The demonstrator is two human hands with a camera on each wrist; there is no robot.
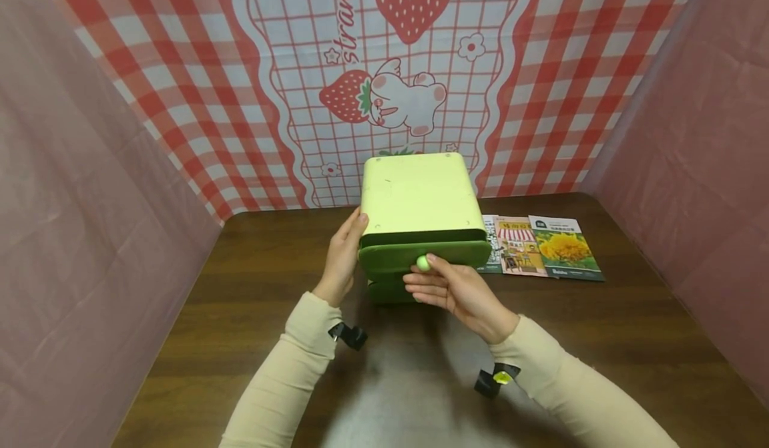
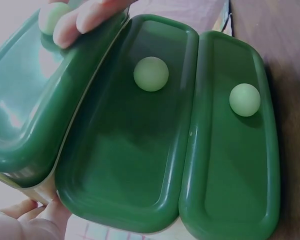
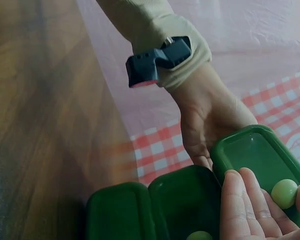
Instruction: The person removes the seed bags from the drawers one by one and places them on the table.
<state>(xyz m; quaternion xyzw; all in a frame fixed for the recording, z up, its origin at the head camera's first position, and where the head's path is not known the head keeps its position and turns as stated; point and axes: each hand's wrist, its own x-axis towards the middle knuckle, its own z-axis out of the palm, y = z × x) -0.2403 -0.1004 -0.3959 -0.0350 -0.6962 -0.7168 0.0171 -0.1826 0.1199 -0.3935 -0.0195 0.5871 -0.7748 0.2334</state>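
Observation:
A small drawer cabinet (image 1: 420,191) with a pale yellow top stands near the back of the table. Its top drawer (image 1: 387,260) sticks out a little, leaving a dark gap under the yellow top. My right hand (image 1: 459,294) pinches the round light-green knob (image 1: 423,263) of that drawer between thumb and fingers. Against the cabinet's left side rests my left hand (image 1: 341,256), fingers laid along the wall. The left wrist view shows the middle drawer (image 2: 125,145) and the bottom drawer (image 2: 237,170) pushed in, each with its own round knob.
Right of the cabinet, several printed booklets lie in a row, among them one with a yellow flower (image 1: 565,248) and one with a shop picture (image 1: 519,244). A checked cloth (image 1: 234,101) hangs close behind, with pink curtains (image 1: 679,134) on both sides of the brown table (image 1: 240,361).

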